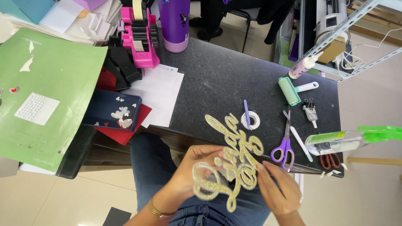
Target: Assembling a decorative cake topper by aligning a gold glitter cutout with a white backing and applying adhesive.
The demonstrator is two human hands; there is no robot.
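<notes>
Holding gold glitter script cutout (232,161) over our lap at 6 o'clock of the bench (226,83) | left hand (190,173) and right hand (278,188) both pinch its edges | light, thin, bendable; thicker strokes look safest | purple scissors (284,146) at 3 o'clock

Both forearms rose from the lower edge of the view and angled inward over the lap. The left hand (197,171) was turned palm up with its fingers curled, its grip pinched closed between thumb and fingertips. A gold bracelet circled the left wrist. The right hand (278,188) lay back up, its fingers (268,169) extended toward the left hand, tips pressed together in a light pinch.
</notes>
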